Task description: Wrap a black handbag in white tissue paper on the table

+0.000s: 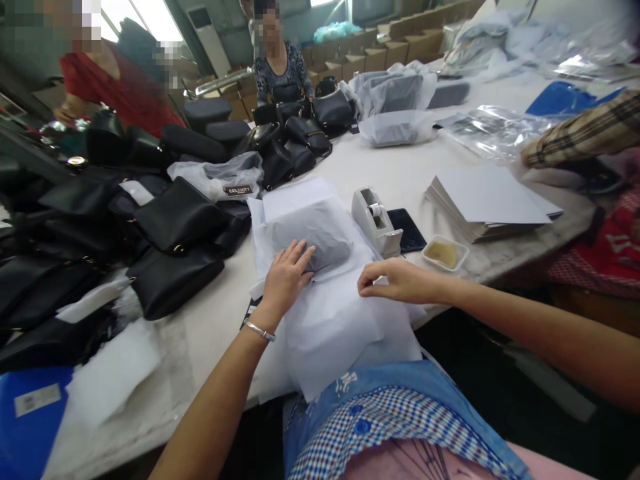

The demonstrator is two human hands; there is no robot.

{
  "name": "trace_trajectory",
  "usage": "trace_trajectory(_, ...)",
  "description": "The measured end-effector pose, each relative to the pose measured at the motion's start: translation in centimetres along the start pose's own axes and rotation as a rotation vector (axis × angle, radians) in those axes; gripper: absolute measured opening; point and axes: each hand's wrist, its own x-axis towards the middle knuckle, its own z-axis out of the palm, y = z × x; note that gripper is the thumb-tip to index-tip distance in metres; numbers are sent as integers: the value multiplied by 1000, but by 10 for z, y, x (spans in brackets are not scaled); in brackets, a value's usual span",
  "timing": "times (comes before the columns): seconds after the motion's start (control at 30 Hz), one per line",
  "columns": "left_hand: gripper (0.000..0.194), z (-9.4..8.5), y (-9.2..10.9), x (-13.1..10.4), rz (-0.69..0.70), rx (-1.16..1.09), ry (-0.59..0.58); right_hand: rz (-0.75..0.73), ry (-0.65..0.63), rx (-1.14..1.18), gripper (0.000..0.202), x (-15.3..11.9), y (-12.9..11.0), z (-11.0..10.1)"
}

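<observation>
A dark bag wrapped in white tissue paper (pixel 313 230) lies on the white table (pixel 395 177) in front of me. My left hand (pixel 287 275) rests flat on the near side of the wrapped bag, fingers spread. My right hand (pixel 395 280) pinches the edge of a loose tissue sheet (pixel 340 327) that hangs over the table's near edge toward my lap.
Piles of black handbags (pixel 170 227) crowd the left and far middle. A tape dispenser (pixel 375 220), a dark phone (pixel 407 230), a small dish (pixel 445 253) and a stack of grey cardboard sheets (pixel 487 200) sit to the right. Two people stand beyond the table.
</observation>
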Motion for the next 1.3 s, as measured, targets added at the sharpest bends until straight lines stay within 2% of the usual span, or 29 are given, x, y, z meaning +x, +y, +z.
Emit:
trace_trajectory(0.1,60,-5,-2,1,-1,-48,-13,43,-1,107,31,19,-4,-13)
trace_trajectory(0.17,53,-10,-4,3,-14,-108,-39,60,-9,159,35,32,-3,-20)
trace_trajectory(0.27,40,-24,-9,8,-35,-251,-132,71,-28,176,38,51,-2,-31)
trace_trajectory(0.4,60,-46,-19,16,-62,-471,-276,104,-55,185,41,77,-8,-50)
trace_trajectory(0.6,65,-75,-39,24,-91,-721,-465,212,-100,268,44,128,-9,-78)
trace_trajectory(0.7,58,-81,-40,29,-109,-794,-428,244,-116,267,43,154,-4,-85)
trace_trajectory(0.77,51,-78,-38,33,-170,-769,-311,245,-117,262,42,169,0,-87)
trace_trajectory(0.83,33,-70,-36,37,-255,-712,-191,246,-115,258,42,178,6,-89)
trace_trajectory(0.87,27,-66,-36,39,-297,-686,-150,242,-101,255,43,180,9,-90)
trace_trajectory(0.93,29,-58,-39,42,-368,-650,-104,229,-7,277,46,176,17,-93)
trace_trajectory(1.03,37,-50,-47,44,-425,-669,-79,195,257,357,58,154,30,-91)
trace_trajectory(1.1,38,-47,-53,45,-445,-716,-82,181,373,431,66,133,39,-83)
trace_trajectory(1.23,38,-44,-58,45,-480,-760,-106,237,415,447,82,106,50,-50)
trace_trajectory(1.3,38,-43,-58,46,-482,-759,-112,272,424,432,75,107,52,-35)
